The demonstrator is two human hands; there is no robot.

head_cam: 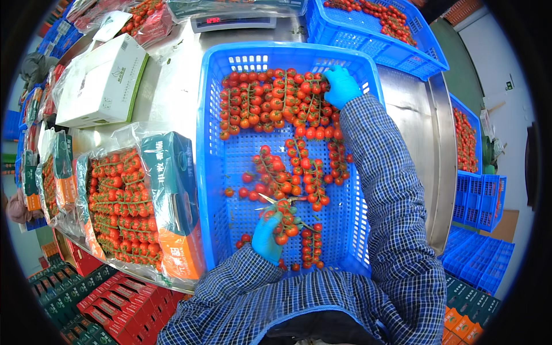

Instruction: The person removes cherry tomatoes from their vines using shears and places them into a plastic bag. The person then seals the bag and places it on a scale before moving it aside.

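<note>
Before me a blue plastic crate [290, 48] holds trusses of red cherry tomatoes [276, 92], packed in rows at its far end. My left hand [268, 237], in a blue glove, grips a small tomato truss [282, 222] low in the crate. Pointed metal blades, apparently of scissors [268, 199], stick out past its fingers; the handles are hidden. At the far right corner, my gloved right hand [342, 87] reaches onto the packed trusses. Its fingertips are partly hidden, so its grip is unclear. Loose trusses [276, 172] and single tomatoes [229, 192] lie mid-crate.
To the left stand a bagged carton of tomato trusses [120, 207] and a white box [101, 82] on the metal table [172, 92]. A digital scale [233, 23] sits beyond the crate. Another blue crate [379, 43] of tomatoes is at the far right. Red cartons [125, 306] are stacked below left.
</note>
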